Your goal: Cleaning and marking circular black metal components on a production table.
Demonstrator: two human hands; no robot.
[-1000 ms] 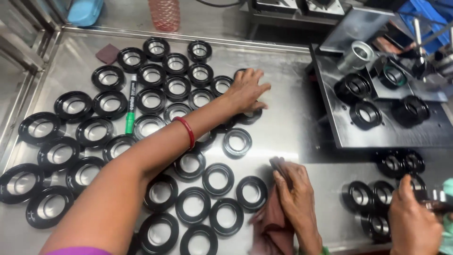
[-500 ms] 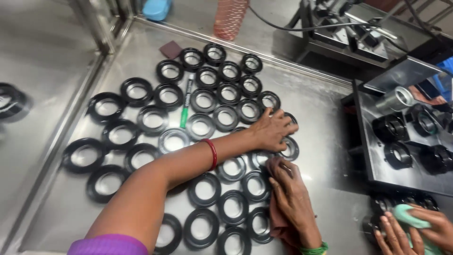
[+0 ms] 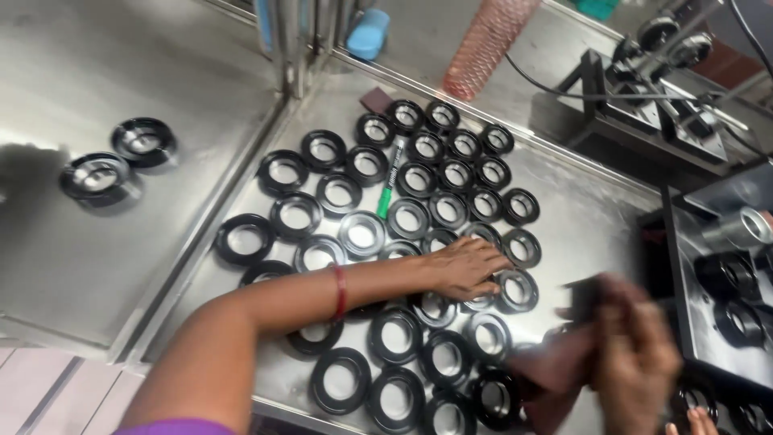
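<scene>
My left hand (image 3: 467, 266) lies flat, fingers spread, on the black rings (image 3: 515, 290), while my blurred right hand (image 3: 636, 354) clutches a maroon cloth (image 3: 555, 366).

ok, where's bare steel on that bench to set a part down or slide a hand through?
Free: the strip of tray right of the black rings, up to the dark fixture; and the left steel surface below the two separate rings. Crowded: tray centre, rings nearly touching around the green marker and under the left hand. The right hand holds a dark cloth.
</scene>
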